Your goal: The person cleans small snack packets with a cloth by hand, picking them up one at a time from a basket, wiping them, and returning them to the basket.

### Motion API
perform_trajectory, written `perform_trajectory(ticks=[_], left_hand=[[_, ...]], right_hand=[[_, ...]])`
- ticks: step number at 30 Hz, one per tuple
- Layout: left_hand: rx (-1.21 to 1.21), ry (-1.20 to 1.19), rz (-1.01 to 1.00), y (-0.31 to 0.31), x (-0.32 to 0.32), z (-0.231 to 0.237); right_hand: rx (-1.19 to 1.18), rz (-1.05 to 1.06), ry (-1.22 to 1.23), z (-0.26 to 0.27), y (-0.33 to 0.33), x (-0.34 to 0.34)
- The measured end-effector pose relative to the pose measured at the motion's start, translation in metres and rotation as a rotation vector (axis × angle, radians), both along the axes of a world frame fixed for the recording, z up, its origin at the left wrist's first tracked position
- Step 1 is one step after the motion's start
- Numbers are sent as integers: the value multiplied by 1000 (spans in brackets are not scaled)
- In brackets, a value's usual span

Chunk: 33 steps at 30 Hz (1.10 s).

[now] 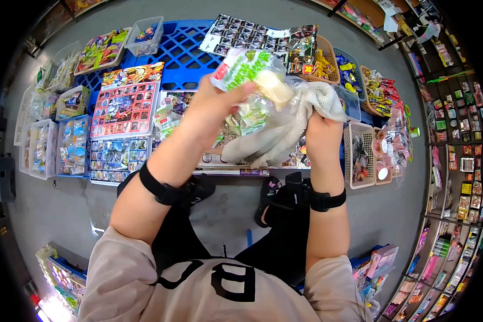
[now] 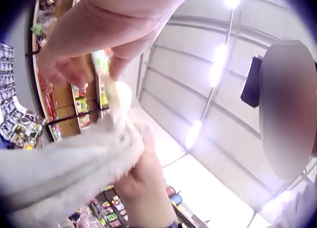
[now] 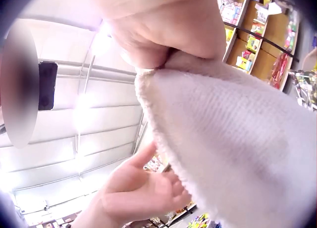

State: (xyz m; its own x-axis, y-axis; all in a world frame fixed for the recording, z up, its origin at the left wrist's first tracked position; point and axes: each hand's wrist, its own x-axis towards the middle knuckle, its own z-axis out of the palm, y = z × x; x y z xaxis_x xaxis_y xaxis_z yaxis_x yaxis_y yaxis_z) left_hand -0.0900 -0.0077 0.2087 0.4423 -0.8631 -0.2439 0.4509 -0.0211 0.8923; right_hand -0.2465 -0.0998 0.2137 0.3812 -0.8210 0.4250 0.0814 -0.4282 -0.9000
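Observation:
In the head view my left hand [image 1: 209, 107] pinches a clear packet [image 1: 244, 67] with green and red print; a cream-coloured piece shows at its right end. My right hand [image 1: 324, 137] grips a bunched white towel [image 1: 292, 131], which droops down to the left below the packet. From the left wrist view, thumb and fingers meet at the packet's edge, and the towel [image 2: 74, 173] passes close under it. The right wrist view has the towel [image 3: 228, 124] hanging from the right hand's curled fingers [image 3: 148, 52]. Similar green-and-white packets [image 1: 252, 118] lie beneath the towel.
A blue plastic pallet [image 1: 182, 51] carries picture-card sheets [image 1: 124, 107] on the left and a black-and-white sheet [image 1: 239, 35] at the back. Bins and baskets [image 1: 358, 155] of wrapped goods stand on both sides. Stocked shelves [image 1: 456, 161] line the right.

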Motion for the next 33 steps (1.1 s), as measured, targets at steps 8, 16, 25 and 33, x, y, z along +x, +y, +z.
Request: perform_trajectory(ticks=[8,16,25,33], left_hand=[[-308,-1407,57,14,-12,1],[54,-1021,-119,17,-12,-1],[-72,-806,39,5,-18,-3],[-93,-931,67,1,-52,-2]], right_hand=[[-241,154,373,-18,7,-6],[380,-39,-209,-13,-21,-36],[448,495,-65,-11,7,6],[56,-79,19,-19,27,16]])
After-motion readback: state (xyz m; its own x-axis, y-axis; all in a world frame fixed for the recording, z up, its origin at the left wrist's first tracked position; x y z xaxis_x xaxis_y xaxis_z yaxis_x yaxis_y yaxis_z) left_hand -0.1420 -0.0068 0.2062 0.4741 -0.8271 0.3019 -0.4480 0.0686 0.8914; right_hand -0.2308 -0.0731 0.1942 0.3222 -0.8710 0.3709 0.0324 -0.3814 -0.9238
